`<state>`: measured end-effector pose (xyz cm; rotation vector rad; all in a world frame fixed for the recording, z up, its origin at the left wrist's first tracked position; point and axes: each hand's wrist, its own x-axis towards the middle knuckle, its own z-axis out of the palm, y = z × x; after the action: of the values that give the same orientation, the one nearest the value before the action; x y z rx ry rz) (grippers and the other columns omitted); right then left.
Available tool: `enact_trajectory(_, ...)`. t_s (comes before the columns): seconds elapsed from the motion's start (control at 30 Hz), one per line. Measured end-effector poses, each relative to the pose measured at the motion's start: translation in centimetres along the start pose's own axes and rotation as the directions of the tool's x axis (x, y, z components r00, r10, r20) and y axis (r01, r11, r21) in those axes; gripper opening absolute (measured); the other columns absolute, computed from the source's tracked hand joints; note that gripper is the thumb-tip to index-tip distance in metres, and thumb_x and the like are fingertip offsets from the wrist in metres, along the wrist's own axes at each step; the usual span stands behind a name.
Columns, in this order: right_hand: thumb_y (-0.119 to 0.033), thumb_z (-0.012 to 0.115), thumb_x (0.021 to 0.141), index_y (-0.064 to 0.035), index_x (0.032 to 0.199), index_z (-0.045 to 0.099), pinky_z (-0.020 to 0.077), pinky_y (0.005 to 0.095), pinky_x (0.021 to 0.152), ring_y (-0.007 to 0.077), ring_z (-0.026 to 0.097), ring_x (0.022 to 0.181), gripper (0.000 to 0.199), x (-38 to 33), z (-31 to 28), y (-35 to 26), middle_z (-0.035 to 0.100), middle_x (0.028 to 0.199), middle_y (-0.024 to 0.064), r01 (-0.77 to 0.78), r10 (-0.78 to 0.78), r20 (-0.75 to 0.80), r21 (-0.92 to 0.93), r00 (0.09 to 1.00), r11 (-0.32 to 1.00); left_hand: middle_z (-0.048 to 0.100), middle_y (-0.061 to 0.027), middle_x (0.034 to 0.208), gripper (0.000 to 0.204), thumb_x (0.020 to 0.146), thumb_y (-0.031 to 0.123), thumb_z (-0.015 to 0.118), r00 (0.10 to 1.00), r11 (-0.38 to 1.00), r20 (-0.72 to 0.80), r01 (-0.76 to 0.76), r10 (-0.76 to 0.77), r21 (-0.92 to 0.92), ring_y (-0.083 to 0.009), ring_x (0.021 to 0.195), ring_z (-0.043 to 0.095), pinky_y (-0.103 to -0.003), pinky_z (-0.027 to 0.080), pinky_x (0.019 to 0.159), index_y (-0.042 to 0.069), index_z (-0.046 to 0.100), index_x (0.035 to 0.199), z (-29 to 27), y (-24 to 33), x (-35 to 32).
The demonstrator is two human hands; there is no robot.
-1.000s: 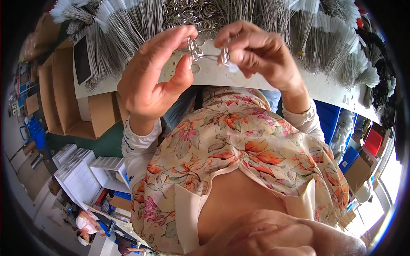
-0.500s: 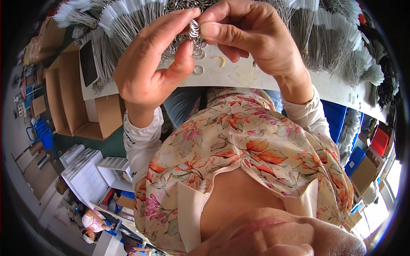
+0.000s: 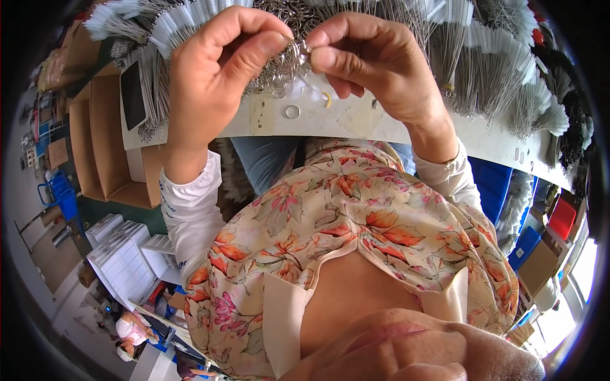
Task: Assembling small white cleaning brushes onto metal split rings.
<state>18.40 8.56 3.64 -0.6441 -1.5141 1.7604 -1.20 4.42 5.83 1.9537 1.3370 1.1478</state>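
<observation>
Above the near edge of the work table, both hands meet over a few small metal rings [image 3: 300, 51]. My left hand [image 3: 219, 70] is closed in a pinch, thumb against forefinger, at the left side of the rings. From the right, my right hand [image 3: 387, 66] pinches their other side between thumb and forefinger. How the rings are linked is too blurred to tell. Behind and below the fingers lies a heap of metal rings [image 3: 274, 71], partly hidden by the hands. One loose ring [image 3: 292, 112] rests on the table closer to me, and a yellow curved piece [image 3: 327, 100] lies beside the heap.
Bundles of wire-stemmed brushes [image 3: 448, 63] line the back of the white table [image 3: 368, 120]. A dark phone-like slab [image 3: 133, 95] leans at the left. An open cardboard box [image 3: 117, 152] stands beyond the left edge; blue bins [image 3: 490, 184] are under the right side. Another person [image 3: 133, 330] works far off.
My left hand has gone from outstretched fingers around a stack of rings to a thumb-and-forefinger pinch. The stack no longer shows whole between the hands. My right hand has shifted slightly down.
</observation>
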Motion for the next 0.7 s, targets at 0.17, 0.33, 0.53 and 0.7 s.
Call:
enact_trajectory(0.17,-0.01,0.063,0.085,-0.0019,0.097,0.061,0.0356,0.0171,0.044,0.0045,0.05,0.055,0.015,0.0,-0.2,0.3,0.059,0.071,0.0004,0.017,-0.017,0.03,0.021,0.999,1.0,0.051,0.0013,0.075,0.019,0.092,0.014,0.053,0.952,0.777,0.072,0.285,-0.297,-0.561,-0.0041,0.055,0.039,-0.018,0.031,0.05,-0.002,0.056,0.101,0.6,0.3,-0.2)
enact_trajectory(0.33,-0.007,0.062,0.086,-0.0021,0.097,0.062,0.0348,0.017,0.045,0.0043,0.05,0.055,0.013,0.2,-0.1,1.1,0.059,0.071,0.0002,0.023,-0.023,-0.002,0.056,1.0,0.998,0.053,0.0002,0.074,0.017,0.092,0.011,0.051,0.996,0.985,0.012,0.088,-0.091,0.147,-0.004,0.054,0.039,-0.02,0.032,0.048,-0.003,0.055,0.101,0.4,1.4,-0.8)
enact_trajectory(0.53,-0.007,0.061,0.086,-0.0014,0.096,0.062,0.0348,0.0178,0.046,0.0047,0.05,0.055,0.012,0.3,1.0,1.3,0.06,0.072,0.0012,0.097,-0.098,0.084,0.013,0.992,0.995,0.054,-0.0017,0.072,0.024,0.093,0.015,0.051,0.925,0.797,0.104,0.368,-0.365,-0.479,-0.0027,0.053,0.04,-0.018,0.034,0.047,-0.002,0.054,0.111,-0.6,2.0,-1.7)
enact_trajectory(0.7,-0.007,0.062,0.085,-0.0012,0.096,0.062,0.0366,0.0181,0.046,0.0056,0.053,0.057,0.012,0.5,2.3,1.9,0.062,0.076,0.0033,0.155,-0.158,0.105,0.038,0.982,0.987,0.065,-0.0091,0.092,0.019,0.092,0.014,0.052,0.982,0.997,-0.185,0.035,-0.048,-0.069,-0.0157,0.087,0.061,-0.023,0.046,0.074,-0.002,0.062,0.095,-1.5,1.5,-3.2)
